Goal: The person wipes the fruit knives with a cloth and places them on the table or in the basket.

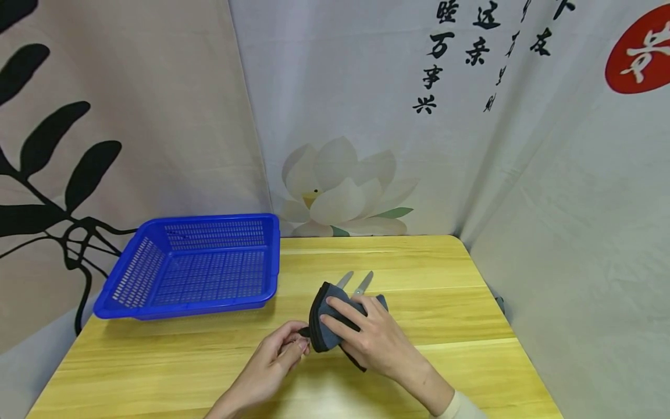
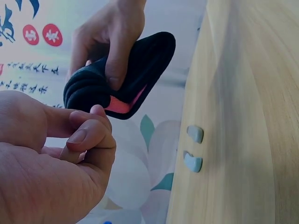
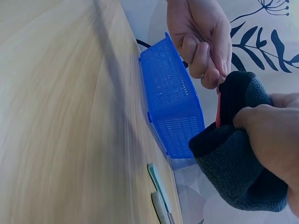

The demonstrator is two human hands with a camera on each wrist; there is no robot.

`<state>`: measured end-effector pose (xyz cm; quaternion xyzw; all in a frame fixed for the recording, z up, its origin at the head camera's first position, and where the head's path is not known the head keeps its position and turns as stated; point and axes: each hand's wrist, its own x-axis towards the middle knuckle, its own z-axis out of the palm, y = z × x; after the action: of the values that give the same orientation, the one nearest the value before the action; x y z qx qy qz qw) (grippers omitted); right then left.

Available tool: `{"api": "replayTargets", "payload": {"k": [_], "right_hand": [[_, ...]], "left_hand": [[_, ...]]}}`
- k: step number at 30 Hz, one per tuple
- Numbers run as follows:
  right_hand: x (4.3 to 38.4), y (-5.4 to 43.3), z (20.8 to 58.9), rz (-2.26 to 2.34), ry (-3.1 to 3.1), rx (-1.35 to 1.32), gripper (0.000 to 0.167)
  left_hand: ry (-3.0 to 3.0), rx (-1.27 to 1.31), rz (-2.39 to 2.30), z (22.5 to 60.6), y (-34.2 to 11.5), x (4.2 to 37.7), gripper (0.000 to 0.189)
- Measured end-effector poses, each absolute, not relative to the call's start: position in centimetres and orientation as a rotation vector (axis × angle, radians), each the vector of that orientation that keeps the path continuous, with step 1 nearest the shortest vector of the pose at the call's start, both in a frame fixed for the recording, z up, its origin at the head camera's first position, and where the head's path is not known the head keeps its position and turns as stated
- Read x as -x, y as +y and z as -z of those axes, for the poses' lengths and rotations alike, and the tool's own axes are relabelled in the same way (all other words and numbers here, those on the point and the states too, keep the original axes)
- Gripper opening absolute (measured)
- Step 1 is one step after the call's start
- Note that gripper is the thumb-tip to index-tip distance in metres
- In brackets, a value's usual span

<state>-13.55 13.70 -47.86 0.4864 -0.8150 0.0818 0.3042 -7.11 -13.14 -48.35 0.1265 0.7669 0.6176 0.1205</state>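
A folded piece of dark grey-blue fleece [image 1: 327,337] with black edging is held over the front middle of the table. My right hand [image 1: 374,340] grips it from above, fingers spread across its face and thumb underneath. At its left end, my left hand [image 1: 269,361] pinches a small black tip between thumb and fingers. The right wrist view shows the left hand [image 3: 201,42] at the fleece's black edge, beside a strip of pink lining [image 3: 218,112]. Pink lining [image 2: 119,105] also shows inside the fold in the left wrist view.
Two slim, pale pointed objects [image 1: 363,283] lie side by side beyond the fleece, partly hidden by it; one has a green edge [image 3: 160,186]. A blue plastic basket [image 1: 272,256] stands at the table's back left. Printed curtains [image 1: 345,116] hang behind the wooden table [image 1: 445,291].
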Motion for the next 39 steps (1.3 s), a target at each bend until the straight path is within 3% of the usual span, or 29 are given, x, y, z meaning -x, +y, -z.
{"api": "replayTargets", "payload": {"k": [27,39], "right_hand": [[14.7,15.5,47.8,-0.258,-2.166,-1.229,0.063],[15.4,16.4,47.7,-0.267,-2.155,-1.178,0.071]], "left_hand": [[2.236,-0.390,-1.785,48.1,-13.4,6.8,0.023],[2.223,-0.374,-1.806,48.2,-13.5,6.7,0.028]]}}
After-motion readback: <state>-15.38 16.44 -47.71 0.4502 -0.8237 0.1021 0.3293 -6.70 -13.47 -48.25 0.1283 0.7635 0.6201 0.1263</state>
